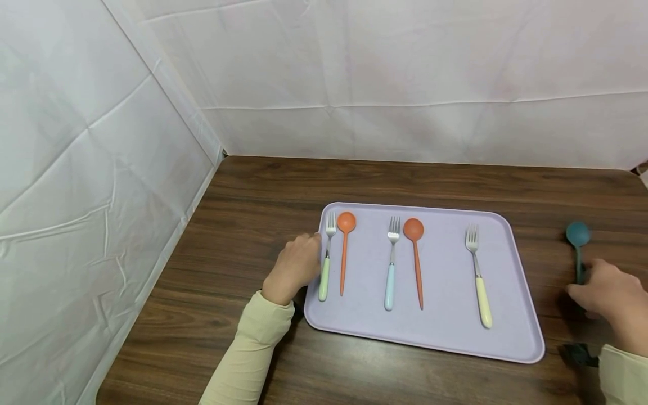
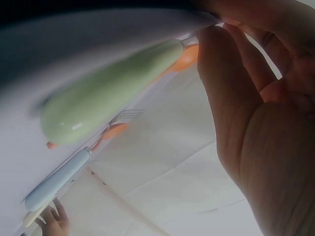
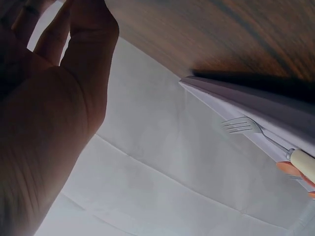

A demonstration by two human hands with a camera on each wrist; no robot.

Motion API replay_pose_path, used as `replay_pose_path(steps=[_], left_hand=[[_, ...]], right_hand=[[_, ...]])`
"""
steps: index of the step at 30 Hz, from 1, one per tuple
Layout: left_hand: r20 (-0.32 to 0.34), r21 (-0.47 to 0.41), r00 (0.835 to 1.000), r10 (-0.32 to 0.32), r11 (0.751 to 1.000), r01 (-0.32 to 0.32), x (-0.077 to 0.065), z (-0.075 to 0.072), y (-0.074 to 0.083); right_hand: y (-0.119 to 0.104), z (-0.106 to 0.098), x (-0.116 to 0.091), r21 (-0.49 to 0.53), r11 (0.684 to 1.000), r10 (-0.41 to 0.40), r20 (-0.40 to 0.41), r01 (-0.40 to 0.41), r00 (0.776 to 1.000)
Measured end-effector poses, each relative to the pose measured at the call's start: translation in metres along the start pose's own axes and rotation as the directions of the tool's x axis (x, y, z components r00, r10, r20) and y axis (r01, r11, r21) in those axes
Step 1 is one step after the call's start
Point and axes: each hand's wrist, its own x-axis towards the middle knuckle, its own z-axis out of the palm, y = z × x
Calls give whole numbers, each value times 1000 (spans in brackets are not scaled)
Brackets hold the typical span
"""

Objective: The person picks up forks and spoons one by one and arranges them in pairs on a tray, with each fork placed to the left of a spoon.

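A lilac tray (image 1: pixel 445 340) lies on the table. My left hand (image 1: pixel 297 263) is at its left rim, thumb and fingers pinching the edge in the left wrist view. Beside that hand lies a fork with a light green handle (image 1: pixel 324 280), then an orange spoon (image 1: pixel 346 222). Further right on the tray are a fork with a light blue handle (image 1: pixel 390 287), a second orange spoon (image 1: pixel 413 229) and a fork with a pale yellow handle (image 1: pixel 483 301). Right of the tray, my right hand (image 1: pixel 610 292) holds a dark teal spoon (image 1: pixel 578 234) by its handle, bowl pointing away; its lower handle is hidden.
The dark wooden table (image 1: pixel 243 225) runs around the tray. White cloth walls (image 1: pixel 405 84) stand behind it and along the left. A small black object (image 1: pixel 579 354) shows near the right sleeve (image 1: pixel 622 374).
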Motion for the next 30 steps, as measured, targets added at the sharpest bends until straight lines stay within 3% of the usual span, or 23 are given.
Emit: replay_pose_path(steps=[9, 30], left_hand=[[-7, 1, 1000, 3, 1000, -3, 0, -1, -1], [2, -10, 1000, -4, 1000, 4, 0, -1, 0]], right_hand=[[-2, 0, -3, 45, 997, -54, -35, 55, 998], [-12, -3, -11, 31, 986, -166, 11, 165, 986]])
